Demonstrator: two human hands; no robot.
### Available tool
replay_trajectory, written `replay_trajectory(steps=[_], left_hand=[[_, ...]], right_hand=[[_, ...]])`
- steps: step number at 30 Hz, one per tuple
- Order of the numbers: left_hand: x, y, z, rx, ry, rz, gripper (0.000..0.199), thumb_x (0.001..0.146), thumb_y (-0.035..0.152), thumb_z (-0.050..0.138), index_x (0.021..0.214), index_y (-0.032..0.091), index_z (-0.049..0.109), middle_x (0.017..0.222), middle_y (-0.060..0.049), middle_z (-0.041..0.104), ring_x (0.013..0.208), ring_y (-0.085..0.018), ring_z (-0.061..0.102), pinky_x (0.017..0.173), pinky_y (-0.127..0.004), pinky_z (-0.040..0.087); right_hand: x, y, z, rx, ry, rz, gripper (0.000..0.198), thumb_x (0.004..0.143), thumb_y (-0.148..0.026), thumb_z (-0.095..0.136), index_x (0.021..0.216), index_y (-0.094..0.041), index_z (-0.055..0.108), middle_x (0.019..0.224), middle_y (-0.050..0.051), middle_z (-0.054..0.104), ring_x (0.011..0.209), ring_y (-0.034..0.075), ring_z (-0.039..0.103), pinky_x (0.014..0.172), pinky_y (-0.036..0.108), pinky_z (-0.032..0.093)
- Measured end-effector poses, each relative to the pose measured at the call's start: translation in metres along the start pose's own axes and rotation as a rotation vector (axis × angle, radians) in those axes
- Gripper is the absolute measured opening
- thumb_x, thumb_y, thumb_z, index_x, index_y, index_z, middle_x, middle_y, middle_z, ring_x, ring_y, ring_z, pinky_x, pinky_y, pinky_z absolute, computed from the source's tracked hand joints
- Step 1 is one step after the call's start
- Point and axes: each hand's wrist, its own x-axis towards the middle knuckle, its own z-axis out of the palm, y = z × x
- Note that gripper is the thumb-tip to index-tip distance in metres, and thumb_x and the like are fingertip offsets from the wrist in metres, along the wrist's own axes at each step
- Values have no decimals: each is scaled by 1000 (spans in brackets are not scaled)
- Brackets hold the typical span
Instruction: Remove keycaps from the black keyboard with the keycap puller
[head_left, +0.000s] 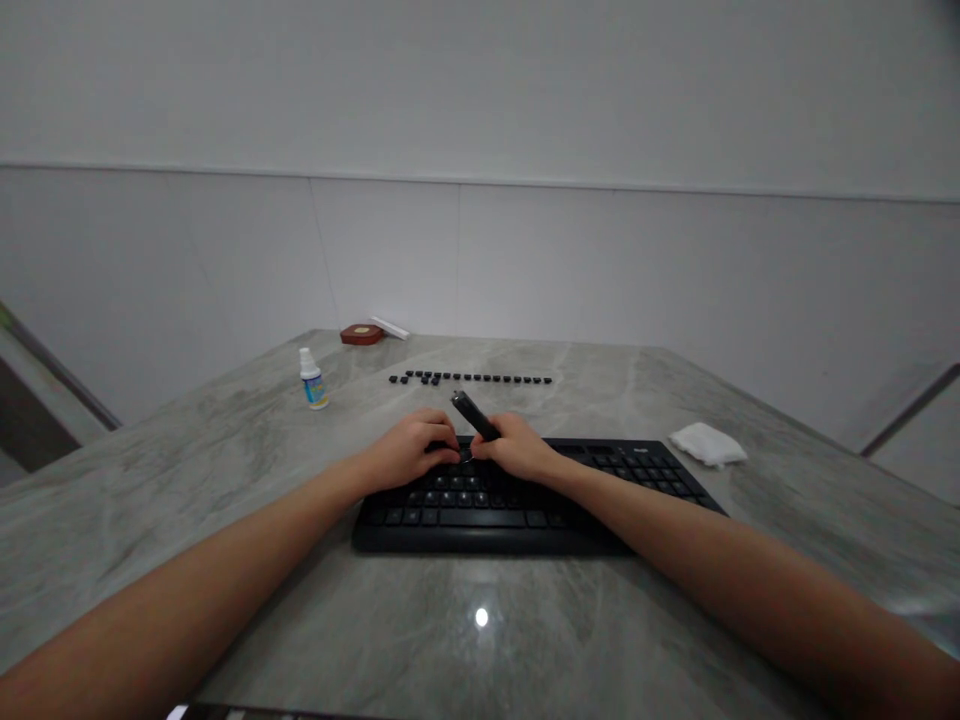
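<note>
A black keyboard [480, 541] lies flat on the table before me. My right hand [517, 447] is closed around a dark-handled tool, which looks like a keycap puller [472, 412]; its handle tilts up to the left, and a thin wire shows at its lower end over the upper key rows. My left hand [420, 447] rests over the keyboard's upper left, its fingers bent together and meeting the wire end. Whatever those fingers pinch is hidden. Farther back, several loose black keycaps [487, 377] lie in rows on the table.
A white spray bottle [313, 380] with a blue and yellow label stands at the left. On the right lies a white folded cloth or wipe [707, 444]. A reddish-brown case [361, 334] and a white strip [390, 327] sit at the back edge of the marbled table [300, 610].
</note>
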Motion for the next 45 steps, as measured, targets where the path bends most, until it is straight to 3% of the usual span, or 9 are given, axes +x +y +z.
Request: replay_trajectory(steps=[7,13,28,33,39,45], left_hand=[[-2,-1,5,23,14,-9,11,86,22,63,91,21,72,99,-4,68,96,-20,59,90,-34,47],[-2,-1,5,53,16,8,13,86,22,62,95,22,72,101,-4,69,97,-20,60,89,-35,48],[-1,0,4,-1,5,28,14,88,24,60,88,20,73,98,-4,65,94,-18,60,87,-31,49],[3,8,4,-7,-12,-59,9,84,23,66,84,19,73,92,-3,69,91,-19,62,86,-32,48],[5,16,6,-75,43,-256,2,79,17,69,80,17,69,84,-1,70,82,-18,63,78,-30,47],[3,14,9,-80,108,-384,18,76,24,72,69,15,57,70,1,60,65,-15,56,59,-25,41]], right_hand=[[-7,-4,5,-243,105,-145,17,78,-26,59,65,-15,61,58,0,55,57,12,47,53,23,27],[-11,-5,4,-234,110,-169,17,78,-23,59,63,-15,60,57,-1,53,56,11,47,53,23,27],[2,-5,2,-36,16,34,21,73,-24,59,55,-15,52,48,-5,39,50,9,38,48,23,23],[-1,-9,4,-89,69,-10,19,73,-22,59,56,-14,57,49,-3,44,51,9,41,50,23,25],[-12,-9,10,-228,195,-199,15,75,-19,57,62,-13,63,57,2,59,54,11,49,51,23,26],[-15,-7,12,-342,227,-263,13,75,-21,59,65,-14,66,60,5,63,54,13,50,51,24,25]])
